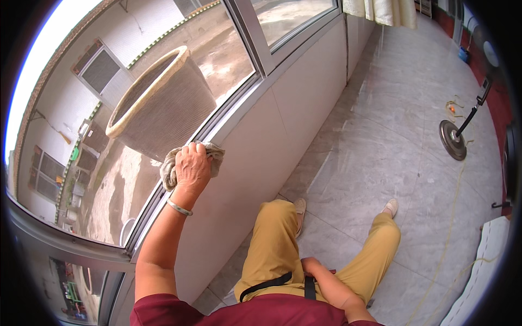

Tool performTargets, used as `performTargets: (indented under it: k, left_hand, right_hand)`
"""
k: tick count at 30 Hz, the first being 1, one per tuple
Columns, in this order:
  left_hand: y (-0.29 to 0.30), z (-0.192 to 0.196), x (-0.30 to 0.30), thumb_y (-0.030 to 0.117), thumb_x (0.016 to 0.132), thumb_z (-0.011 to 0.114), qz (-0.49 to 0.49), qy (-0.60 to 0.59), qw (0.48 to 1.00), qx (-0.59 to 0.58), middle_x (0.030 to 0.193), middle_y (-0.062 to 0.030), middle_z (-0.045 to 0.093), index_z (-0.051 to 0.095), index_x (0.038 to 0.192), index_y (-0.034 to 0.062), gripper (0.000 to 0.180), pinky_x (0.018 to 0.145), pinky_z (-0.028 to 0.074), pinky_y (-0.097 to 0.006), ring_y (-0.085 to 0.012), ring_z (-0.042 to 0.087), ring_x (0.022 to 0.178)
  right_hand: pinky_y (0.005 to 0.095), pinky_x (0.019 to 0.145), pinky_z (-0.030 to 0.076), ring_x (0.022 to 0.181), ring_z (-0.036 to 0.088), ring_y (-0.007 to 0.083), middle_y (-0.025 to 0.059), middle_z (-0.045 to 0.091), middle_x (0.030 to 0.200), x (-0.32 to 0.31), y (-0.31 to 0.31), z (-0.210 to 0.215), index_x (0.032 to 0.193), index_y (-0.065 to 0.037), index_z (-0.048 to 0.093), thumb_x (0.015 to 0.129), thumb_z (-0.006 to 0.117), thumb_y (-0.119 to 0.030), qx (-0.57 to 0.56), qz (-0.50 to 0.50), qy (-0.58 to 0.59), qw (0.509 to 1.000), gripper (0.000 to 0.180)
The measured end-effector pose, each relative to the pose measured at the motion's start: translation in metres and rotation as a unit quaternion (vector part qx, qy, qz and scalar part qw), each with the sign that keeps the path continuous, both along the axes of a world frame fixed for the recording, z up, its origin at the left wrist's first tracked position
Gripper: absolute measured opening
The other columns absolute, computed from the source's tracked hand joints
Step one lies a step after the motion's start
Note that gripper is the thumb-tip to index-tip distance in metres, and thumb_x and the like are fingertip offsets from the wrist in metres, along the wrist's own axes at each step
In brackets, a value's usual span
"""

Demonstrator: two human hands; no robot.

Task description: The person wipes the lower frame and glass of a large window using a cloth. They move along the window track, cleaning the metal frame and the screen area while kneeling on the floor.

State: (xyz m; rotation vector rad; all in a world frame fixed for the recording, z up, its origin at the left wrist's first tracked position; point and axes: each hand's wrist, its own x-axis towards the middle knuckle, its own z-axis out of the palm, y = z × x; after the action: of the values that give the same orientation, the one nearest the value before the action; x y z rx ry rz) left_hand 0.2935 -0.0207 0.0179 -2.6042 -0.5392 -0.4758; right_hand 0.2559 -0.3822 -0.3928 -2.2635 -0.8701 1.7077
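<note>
My left hand point(193, 167) is closed over a crumpled grey-beige cloth point(217, 157) and presses it onto the metal sill point(234, 108) at the foot of a window. Folds of the cloth stick out on both sides of the fingers. A light bangle point(179, 208) circles that wrist. Beyond the glass, close to the cloth, a large tan pot point(168, 106) with a pale rim stands outdoors. My right hand point(311, 265) rests at my thigh, against the mustard trousers, beside a black strap point(310, 287). Its fingers are mostly hidden.
A white wall panel point(272, 125) runs below the window, with a pale curtain point(383, 11) at its far end. On the grey tiled floor point(375, 146) to the right stands a fan with a round base point(452, 140). A thin yellow cord point(450, 217) trails along the floor there.
</note>
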Motion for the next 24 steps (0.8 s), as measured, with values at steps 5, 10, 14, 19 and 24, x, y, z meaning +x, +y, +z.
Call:
performTargets:
  k: [5, 10, 14, 19, 24]
  left_hand:
    - [0.0, -0.006, 0.07, 0.025, 0.08, 0.068, -0.01, -0.005, 1.0, 0.004, 0.093, -0.0127, 0.056, 0.055, 0.093, 0.0034, 0.029, 0.079, 0.043, -0.041, -0.0291, 0.056, 0.092]
    - [0.0, -0.008, 0.146, 0.029, 0.082, 0.067, -0.015, -0.003, 1.0, 0.021, 0.092, -0.013, 0.058, 0.056, 0.093, 0.0037, 0.03, 0.078, 0.044, -0.041, -0.0289, 0.058, 0.089]
    - [0.005, -0.014, 0.206, 0.035, 0.083, 0.065, -0.015, 0.007, 0.999, 0.038, 0.094, -0.0108, 0.061, 0.057, 0.095, 0.0054, 0.033, 0.078, 0.045, -0.039, -0.0262, 0.061, 0.092]
    - [-0.001, -0.01, 0.266, 0.035, 0.086, 0.064, 0.0, 0.014, 1.0, 0.001, 0.097, -0.0191, 0.064, 0.058, 0.099, -0.0003, 0.039, 0.079, 0.049, -0.042, -0.0328, 0.064, 0.092]
    - [-0.004, -0.007, 0.288, 0.035, 0.084, 0.063, 0.02, 0.004, 1.0, -0.009, 0.095, -0.0192, 0.065, 0.06, 0.098, -0.0012, 0.039, 0.078, 0.05, -0.042, -0.0329, 0.065, 0.091]
  right_hand:
    - [0.042, 0.083, 0.051, 0.103, 0.062, 0.0357, 0.0174, 0.067, 0.109, -0.001, 0.001, -0.009, 0.103, -0.008, 0.07, 0.076, 0.065, -0.028, 0.05, 0.072, -0.005, 0.996, 0.034]
    - [0.0436, 0.081, 0.049, 0.099, 0.062, 0.0384, 0.0219, 0.066, 0.106, 0.002, 0.007, -0.007, 0.108, -0.007, 0.067, 0.074, 0.066, -0.036, 0.044, 0.037, 0.034, 0.998, 0.044]
    - [0.0445, 0.082, 0.049, 0.1, 0.061, 0.0393, 0.0223, 0.065, 0.106, -0.001, 0.012, -0.002, 0.106, -0.008, 0.067, 0.078, 0.06, -0.039, 0.079, -0.054, 0.039, 0.995, 0.043]
    - [0.045, 0.082, 0.048, 0.101, 0.061, 0.0396, 0.024, 0.065, 0.106, -0.003, 0.012, 0.018, 0.103, -0.005, 0.068, 0.085, 0.052, -0.039, 0.128, -0.115, 0.034, 0.984, 0.042]
    - [0.0473, 0.082, 0.05, 0.102, 0.062, 0.0365, 0.0179, 0.066, 0.108, -0.005, 0.012, 0.013, 0.109, -0.011, 0.065, 0.09, 0.045, -0.032, 0.146, -0.092, 0.007, 0.985, 0.035]
